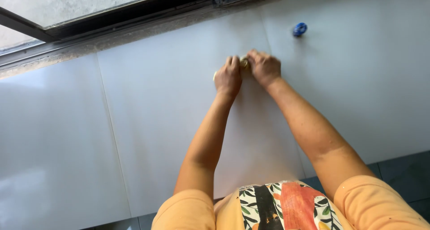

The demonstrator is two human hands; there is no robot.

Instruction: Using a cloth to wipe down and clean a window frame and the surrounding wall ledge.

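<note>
Both my hands meet against a white tiled wall (156,122), just below a window sill. My left hand (228,76) is closed around a small pale, yellowish object whose edge shows at its left side. My right hand (264,67) pinches a small brass-coloured fitting (244,62) that sits between the two hands. Most of the fitting is hidden by my fingers. My arms reach forward from orange sleeves.
A small blue roll-like object (299,29) sits on the wall to the upper right of my hands. A dark window frame (134,12) and a stone sill (67,50) run along the top. Vertical tile joints cross the wall.
</note>
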